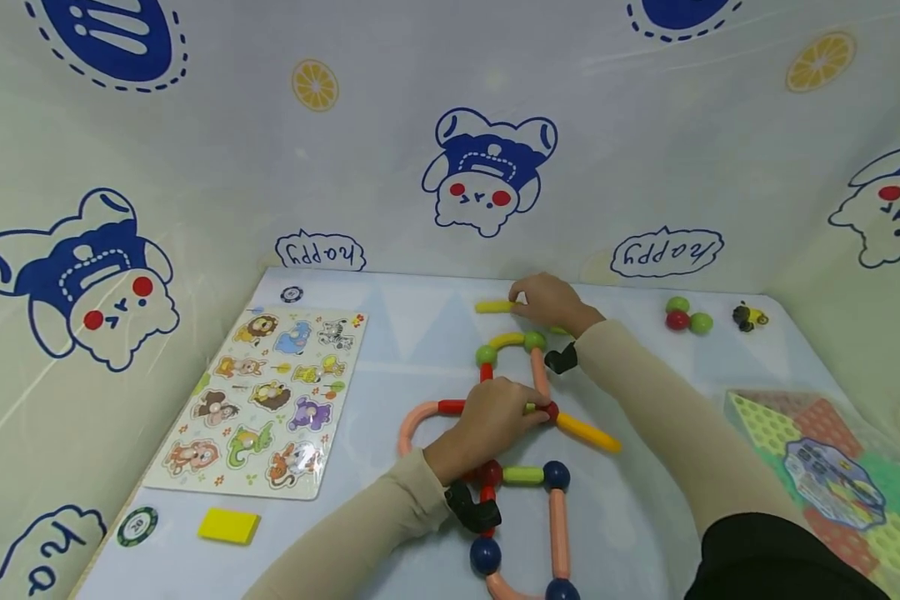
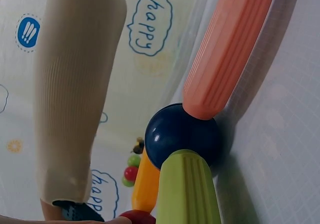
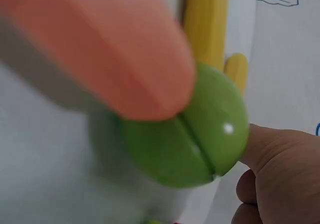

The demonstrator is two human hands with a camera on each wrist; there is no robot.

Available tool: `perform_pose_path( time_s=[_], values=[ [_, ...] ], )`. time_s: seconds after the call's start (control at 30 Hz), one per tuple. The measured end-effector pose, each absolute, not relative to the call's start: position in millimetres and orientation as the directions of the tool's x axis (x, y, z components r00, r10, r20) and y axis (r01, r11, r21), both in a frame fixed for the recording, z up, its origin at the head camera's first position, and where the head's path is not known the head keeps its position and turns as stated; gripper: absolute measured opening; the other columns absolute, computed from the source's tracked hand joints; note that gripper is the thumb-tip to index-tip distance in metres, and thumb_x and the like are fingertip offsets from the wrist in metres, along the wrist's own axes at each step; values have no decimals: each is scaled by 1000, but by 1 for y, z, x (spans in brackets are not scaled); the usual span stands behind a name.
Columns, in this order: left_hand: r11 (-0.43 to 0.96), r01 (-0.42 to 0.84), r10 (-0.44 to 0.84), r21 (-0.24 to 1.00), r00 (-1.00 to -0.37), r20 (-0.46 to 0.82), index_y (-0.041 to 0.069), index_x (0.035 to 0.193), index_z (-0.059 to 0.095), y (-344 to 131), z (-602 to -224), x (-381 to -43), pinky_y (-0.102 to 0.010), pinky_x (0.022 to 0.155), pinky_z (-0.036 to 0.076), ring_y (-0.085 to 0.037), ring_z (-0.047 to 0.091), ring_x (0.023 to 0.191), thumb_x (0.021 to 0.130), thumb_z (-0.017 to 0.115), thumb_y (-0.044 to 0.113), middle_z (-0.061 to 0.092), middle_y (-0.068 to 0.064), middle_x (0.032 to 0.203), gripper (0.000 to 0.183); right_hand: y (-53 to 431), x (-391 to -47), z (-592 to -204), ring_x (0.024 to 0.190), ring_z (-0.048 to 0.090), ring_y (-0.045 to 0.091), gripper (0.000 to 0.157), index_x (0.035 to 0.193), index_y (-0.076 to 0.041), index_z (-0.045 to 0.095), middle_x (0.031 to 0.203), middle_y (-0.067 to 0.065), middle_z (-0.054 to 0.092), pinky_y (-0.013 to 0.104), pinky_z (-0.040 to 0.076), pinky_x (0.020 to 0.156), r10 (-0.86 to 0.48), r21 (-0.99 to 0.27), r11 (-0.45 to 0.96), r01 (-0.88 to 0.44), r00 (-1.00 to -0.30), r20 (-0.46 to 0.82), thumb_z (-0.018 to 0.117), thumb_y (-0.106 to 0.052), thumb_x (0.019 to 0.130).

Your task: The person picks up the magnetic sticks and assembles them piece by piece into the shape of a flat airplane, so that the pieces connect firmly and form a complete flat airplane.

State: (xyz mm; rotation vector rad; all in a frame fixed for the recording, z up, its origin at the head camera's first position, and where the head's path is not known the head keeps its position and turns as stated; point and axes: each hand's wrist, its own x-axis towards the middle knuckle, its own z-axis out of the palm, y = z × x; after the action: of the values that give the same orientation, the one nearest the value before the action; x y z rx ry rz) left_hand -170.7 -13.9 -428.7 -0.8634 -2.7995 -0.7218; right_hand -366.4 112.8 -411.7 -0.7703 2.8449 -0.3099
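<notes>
A figure of magnetic sticks and balls lies on the table. My left hand [image 1: 495,421] reaches over its middle, thumb and fingertips pinching a red ball [image 1: 550,411] where an orange-yellow stick [image 1: 588,433] joins. Farther back, my right hand [image 1: 547,300] pinches the right end of a loose yellow stick [image 1: 493,307]. Just in front of that hand, a green ball [image 3: 200,134] links a curved yellow stick [image 1: 506,340] and a pink stick [image 1: 540,372]. Nearer me, a light green stick [image 2: 187,189] meets a dark blue ball [image 2: 175,134]; a pink stick [image 2: 227,54] runs from it.
On the left lie an animal puzzle board [image 1: 270,400], a yellow block [image 1: 228,526] and round chips [image 1: 137,527]. Loose green and red balls [image 1: 677,320] sit back right beside a small black-and-yellow toy [image 1: 750,317]. A clear-lidded box [image 1: 832,483] stands at right.
</notes>
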Motion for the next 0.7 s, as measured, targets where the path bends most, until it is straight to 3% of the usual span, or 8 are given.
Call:
perform_pose_path(
  time_s=[0.13,0.33,0.7],
  values=[
    [726,551,496,411,-834,240,22,101,75,-13,-427,-171,-10,52,37,0,58,71,82,71,34,69,12,85,22,119,-363,-411,82,52,21,23,106,-14,69,94,2,64,35,46,77,-491,-207,862,-462,-863,-118,66,-28,88],
    [726,553,503,409,-832,232,23,102,74,-11,-430,-171,-11,54,37,0,58,73,83,70,34,69,13,88,22,147,-344,-406,64,51,18,26,106,-11,69,77,1,61,30,43,57,-503,-223,848,-481,-863,-50,62,-28,88],
    [733,548,495,403,-836,237,23,100,75,-12,-427,-170,-13,52,36,0,53,65,82,71,35,69,13,84,22,211,-246,-388,47,39,16,23,101,-18,66,56,-2,43,27,33,44,-480,-292,824,-485,-872,92,72,-28,82]
  ],
)
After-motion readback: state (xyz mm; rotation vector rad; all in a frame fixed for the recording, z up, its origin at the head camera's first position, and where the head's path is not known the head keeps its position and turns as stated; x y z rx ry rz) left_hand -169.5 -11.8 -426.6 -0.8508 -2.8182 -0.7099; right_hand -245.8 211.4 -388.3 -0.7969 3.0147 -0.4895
